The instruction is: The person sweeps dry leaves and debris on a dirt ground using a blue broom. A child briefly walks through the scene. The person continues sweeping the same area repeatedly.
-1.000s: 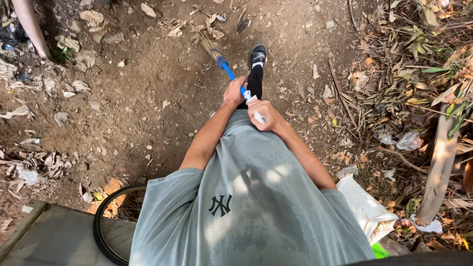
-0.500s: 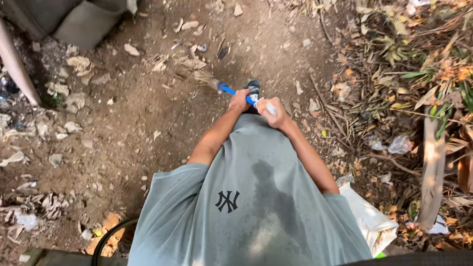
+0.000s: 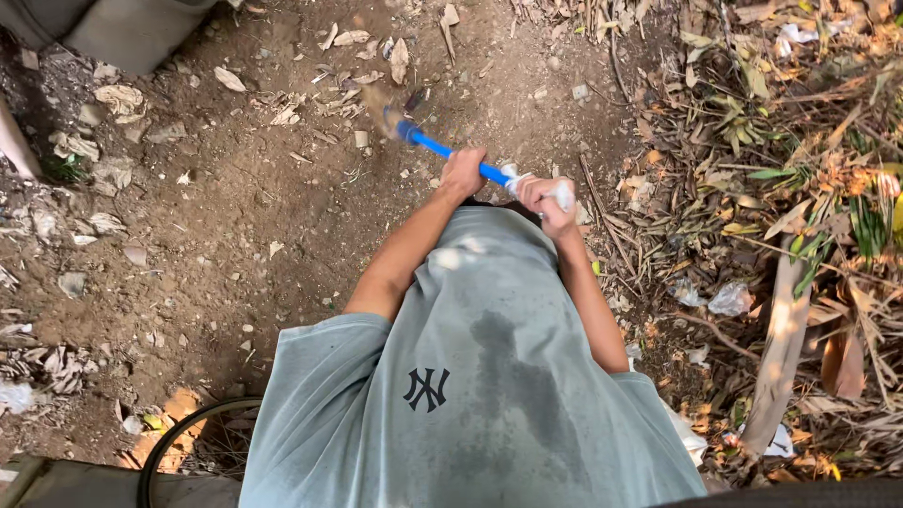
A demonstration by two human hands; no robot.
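Both hands on a blue-handled tool, swung over bare dirt.

Near me: grey shirt [image 3: 470, 395]. L hand [image 3: 463, 173] wrapped tight mid-handle; R hand [image 3: 546, 196] clenched on the white-taped end. Blue-handled tool [image 3: 442, 149] angles up-left, head blurred w/ motion just above the dirt [image 3: 235, 207]. I judge it early: ground looks hardly broken, leaf litter [image 3: 752, 141] at right untouched.

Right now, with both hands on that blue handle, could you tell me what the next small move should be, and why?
Probably bring the tool down onto the bare dirt ahead. The left hand and right hand both grip the blue handle, and its blurred head is raised above the ground, clear of the dry leaves.
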